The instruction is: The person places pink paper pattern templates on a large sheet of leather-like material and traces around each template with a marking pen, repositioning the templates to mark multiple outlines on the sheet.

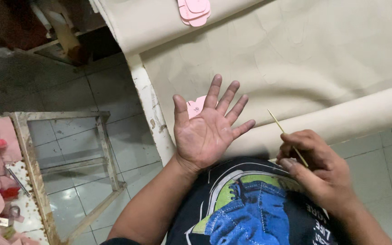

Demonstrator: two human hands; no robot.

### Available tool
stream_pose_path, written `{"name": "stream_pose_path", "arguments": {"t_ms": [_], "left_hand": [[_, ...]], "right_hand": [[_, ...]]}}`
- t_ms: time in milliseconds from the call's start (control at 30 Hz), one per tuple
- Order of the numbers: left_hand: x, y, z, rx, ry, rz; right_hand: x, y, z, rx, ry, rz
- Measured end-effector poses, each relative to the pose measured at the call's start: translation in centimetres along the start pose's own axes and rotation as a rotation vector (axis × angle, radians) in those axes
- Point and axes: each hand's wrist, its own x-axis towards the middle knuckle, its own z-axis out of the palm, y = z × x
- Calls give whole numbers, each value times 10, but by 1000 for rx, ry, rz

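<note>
Left hand [207, 131] raised palm-up over sheet [296, 54] on table [148, 100], small template [195, 107] behind its fingers; right hand [316, 165] to the right near sheet's rolled edge, holding stick [286, 136]; template stack [194, 11] at far edge; rack [69, 172] on floor to the left.

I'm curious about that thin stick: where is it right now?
In the head view, the thin stick is pinched in the right hand, lower right, over the rolled edge of the beige sheet.

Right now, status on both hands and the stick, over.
Left hand open, palm up, empty. Right hand pinching thin wooden stick. Pink cutout behind left fingers, on beige sheet. Nothing between the hands.
</note>
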Motion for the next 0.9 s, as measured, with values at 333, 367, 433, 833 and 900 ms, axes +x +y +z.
{"name": "stream_pose_path", "arguments": {"t_ms": [333, 367, 433, 833, 900], "left_hand": [[-6, 10, 2, -51, 46, 52], [-7, 11, 2, -63, 46, 52], [-9, 11, 1, -91, 44, 48], [-17, 5, 2, 863, -60, -173], [-26, -4, 12, 1230, -207, -177]], "right_hand": [[6, 7, 12, -71, -12, -248], [5, 9, 13, -26, -18, -202], [5, 14, 16, 62, -27, -112], [22, 23, 17, -193, -205, 104], [21, 25, 18, -158, -224, 86]]}}
